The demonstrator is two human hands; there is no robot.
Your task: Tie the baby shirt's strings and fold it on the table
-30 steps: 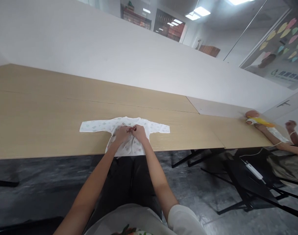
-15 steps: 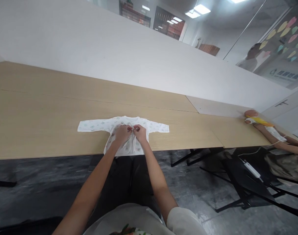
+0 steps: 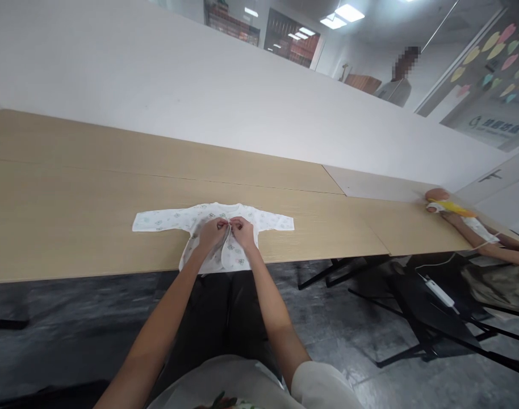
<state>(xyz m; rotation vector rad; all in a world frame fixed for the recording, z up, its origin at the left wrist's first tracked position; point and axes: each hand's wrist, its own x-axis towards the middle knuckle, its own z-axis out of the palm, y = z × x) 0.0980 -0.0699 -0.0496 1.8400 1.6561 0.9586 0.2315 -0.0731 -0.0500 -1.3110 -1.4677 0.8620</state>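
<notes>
A small white baby shirt (image 3: 166, 219) with a printed pattern lies on the table, its sleeves spread to both sides and its lower hem at the front edge. My left hand (image 3: 213, 233) is closed in a pinch on the shirt's front opening, near the chest. Close beside it, my right hand (image 3: 243, 232) pinches the other front edge. The fingertips of both hands nearly meet, and whatever fastener may be between them is too small to make out. Below the hands the two front panels come together, with the right one curving at the hem.
The long wooden table (image 3: 72, 199) runs along a white wall (image 3: 166, 96). At the far right a co-worker's arms (image 3: 476, 238) reach to a doll (image 3: 451, 209) in yellow and white. A black folding chair (image 3: 430, 318) bears a white power strip (image 3: 442, 295). Another person (image 3: 396, 88) stands behind the glass.
My fingertips have drawn slightly closer together at the shirt's opening. The right front panel's lower edge has shifted left over the other. The person behind the glass has moved left.
</notes>
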